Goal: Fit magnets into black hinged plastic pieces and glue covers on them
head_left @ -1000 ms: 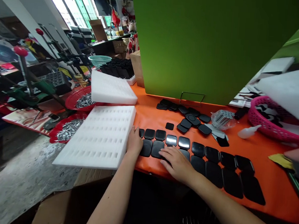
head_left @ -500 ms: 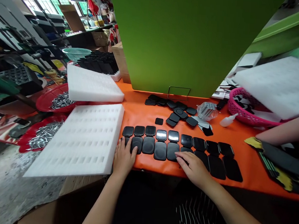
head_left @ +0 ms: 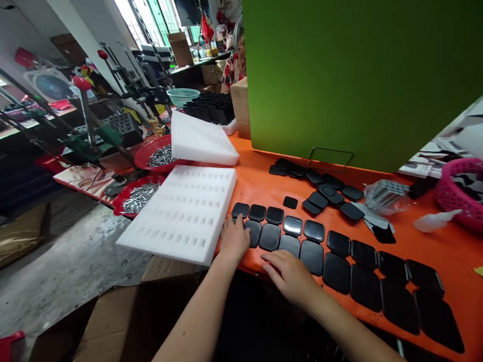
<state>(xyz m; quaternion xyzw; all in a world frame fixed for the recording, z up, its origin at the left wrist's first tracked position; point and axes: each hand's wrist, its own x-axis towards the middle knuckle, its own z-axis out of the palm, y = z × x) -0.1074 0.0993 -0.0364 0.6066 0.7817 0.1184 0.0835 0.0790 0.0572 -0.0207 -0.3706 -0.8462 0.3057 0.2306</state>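
Several open black square cases (head_left: 345, 261) lie in a row along the front of the orange table (head_left: 460, 252). My left hand (head_left: 234, 240) rests flat on the leftmost case, fingers spread, beside the white foam tray (head_left: 185, 211). My right hand (head_left: 289, 274) lies palm down at the table's front edge, fingers stretched toward the cases in the row's left half. Neither hand holds anything. A loose heap of black lids (head_left: 322, 189) sits further back near the green board (head_left: 365, 74).
A second foam block (head_left: 202, 139) and red baskets of metal pins (head_left: 141, 197) stand left. A pink basket (head_left: 469, 198), a white squeeze bottle (head_left: 435, 221) and a plastic-wrapped bundle (head_left: 384, 195) sit at the right. An open cardboard box (head_left: 132, 322) is below the table. A person is far back.
The camera swung right then back left. My right hand slid left along the row toward my left hand, which stayed on the leftmost case.
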